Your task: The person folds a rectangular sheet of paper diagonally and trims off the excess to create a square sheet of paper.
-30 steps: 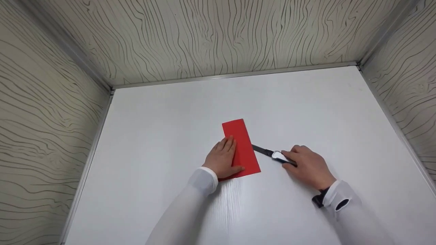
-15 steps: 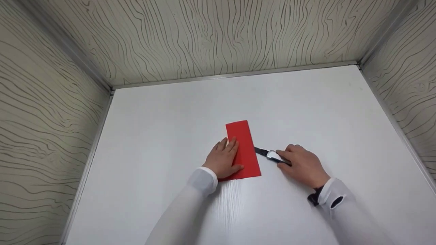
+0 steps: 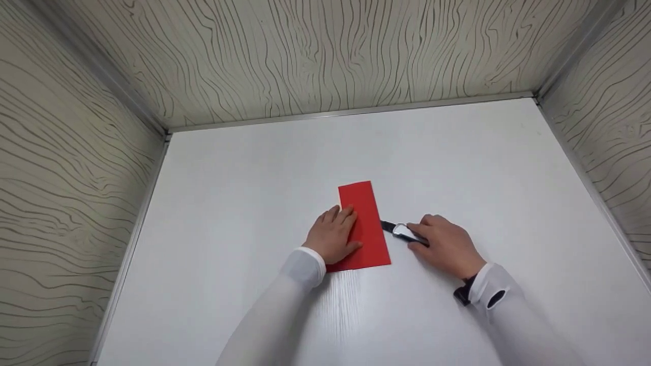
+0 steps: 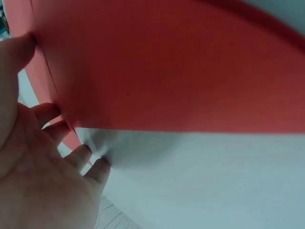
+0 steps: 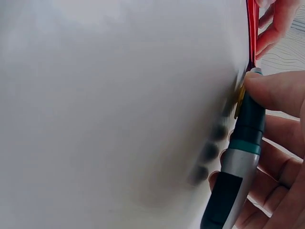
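Note:
A folded sheet of red paper [image 3: 370, 236] lies on the white table, its top edge pointing away from me. My left hand [image 3: 330, 238] rests on its left part with the fingers extended. In the left wrist view, the fingertips of the left hand [image 4: 43, 167] press along the red paper [image 4: 167, 67]. To the right, my right hand [image 3: 447, 246] grips a utility knife [image 3: 405, 232] with a dark and silver handle. The dark front of the knife reaches the paper's right edge, and its tip is hidden there. The right wrist view shows the knife handle [image 5: 236, 162] between thumb and fingers.
A white tabletop [image 3: 244, 178] spreads around both hands. Grey metal edging [image 3: 325, 116] runs along its back. Wood-grain patterned panels [image 3: 325, 56] stand behind it and on both sides.
My right hand has slid left with the knife, so less of its dark front shows beyond the paper. The red paper has shifted slightly right and turned a little. The left hand barely moved.

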`<act>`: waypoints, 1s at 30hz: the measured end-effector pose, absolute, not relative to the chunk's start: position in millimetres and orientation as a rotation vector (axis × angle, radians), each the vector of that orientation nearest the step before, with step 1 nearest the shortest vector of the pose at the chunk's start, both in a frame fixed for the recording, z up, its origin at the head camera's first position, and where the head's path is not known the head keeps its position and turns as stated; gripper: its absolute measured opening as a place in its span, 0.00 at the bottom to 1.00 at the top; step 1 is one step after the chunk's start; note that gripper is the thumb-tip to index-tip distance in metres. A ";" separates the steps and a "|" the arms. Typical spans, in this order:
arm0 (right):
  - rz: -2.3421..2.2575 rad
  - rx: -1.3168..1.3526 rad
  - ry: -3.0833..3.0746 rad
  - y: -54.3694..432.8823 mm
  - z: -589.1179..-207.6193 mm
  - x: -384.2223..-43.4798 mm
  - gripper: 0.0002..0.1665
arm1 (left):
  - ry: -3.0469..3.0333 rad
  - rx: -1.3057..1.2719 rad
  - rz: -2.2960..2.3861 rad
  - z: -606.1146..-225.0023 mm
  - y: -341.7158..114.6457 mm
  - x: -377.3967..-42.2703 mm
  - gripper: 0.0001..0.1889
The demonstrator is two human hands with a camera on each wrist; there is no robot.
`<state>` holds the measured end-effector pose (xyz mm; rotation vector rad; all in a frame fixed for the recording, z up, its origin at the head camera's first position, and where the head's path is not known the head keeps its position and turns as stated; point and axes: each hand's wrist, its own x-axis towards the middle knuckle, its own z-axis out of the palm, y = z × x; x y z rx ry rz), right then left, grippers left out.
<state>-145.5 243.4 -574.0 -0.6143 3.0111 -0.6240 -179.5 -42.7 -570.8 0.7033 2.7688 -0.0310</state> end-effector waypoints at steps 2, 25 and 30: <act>-0.616 -0.615 3.015 243.2 -573.9 -145.2 0.25 | 2.788 0.714 -0.051 -571.3 -43.1 -180.0 0.43; -0.600 -0.623 3.019 242.1 -571.6 -146.7 0.25 | 2.720 0.649 0.049 -571.6 -46.4 -183.6 0.49; -0.608 -0.604 3.022 247.0 -572.6 -148.2 0.25 | 2.704 0.650 0.083 -570.7 -47.2 -184.7 0.49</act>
